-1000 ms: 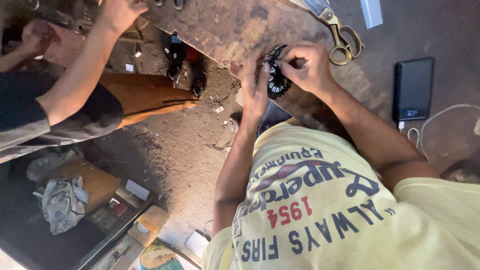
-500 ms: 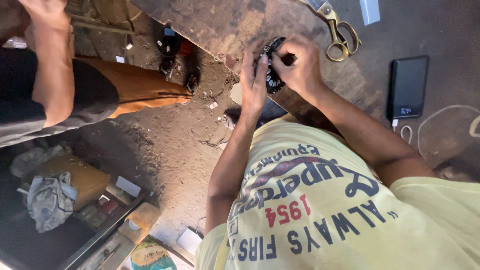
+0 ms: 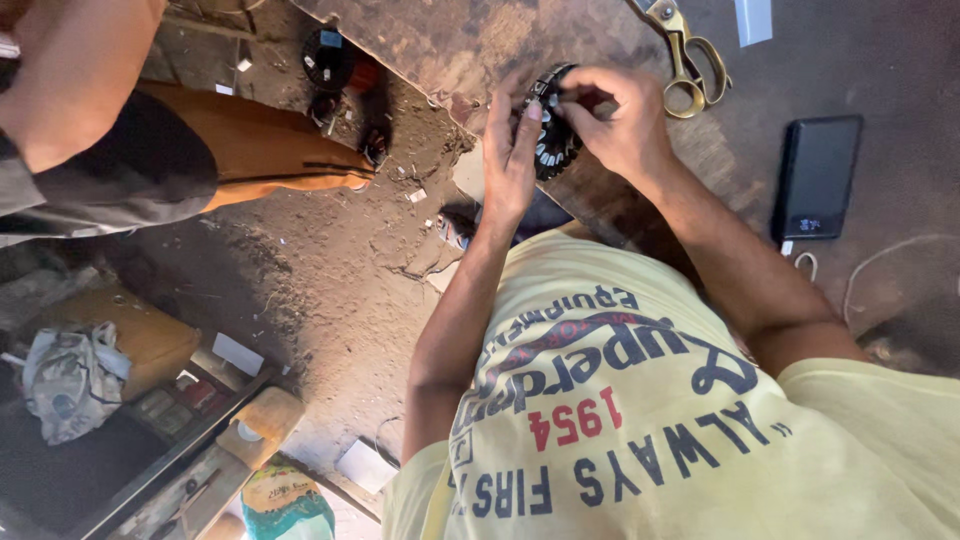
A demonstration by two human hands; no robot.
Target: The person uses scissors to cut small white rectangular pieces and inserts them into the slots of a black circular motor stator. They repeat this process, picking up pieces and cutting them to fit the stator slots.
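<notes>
While we work at the near edge of the tabletop point(image 3: 450, 40), the round black toothed part point(image 3: 552, 140) sits between both hands, right at that worn edge. Looks like a wound stator or a similar ring with radial slots; we can't tell more, fingers cover much of it.

Left hand point(image 3: 508, 160): fingers nearly straight, pressed flat against the part's left side, steadying it rather than wrapping it. Right hand point(image 3: 622, 125): curled over the top of the part, fingertips pinched on its upper rim; whether something small is held in that pinch, can't tell.

Just right of the right hand, brass-handled scissors point(image 3: 685, 60) lie on the tabletop. Further right, a dark flat power bank point(image 3: 815, 178), with a thin white cable point(image 3: 880, 265) near it.

Left of the tabletop is dirt floor point(image 3: 300, 260) with scraps. Another person's arm point(image 3: 85, 70) and orange trouser leg point(image 3: 265, 155) are at upper left, well apart from us. A crumpled rag point(image 3: 70, 380) lies at lower left.
</notes>
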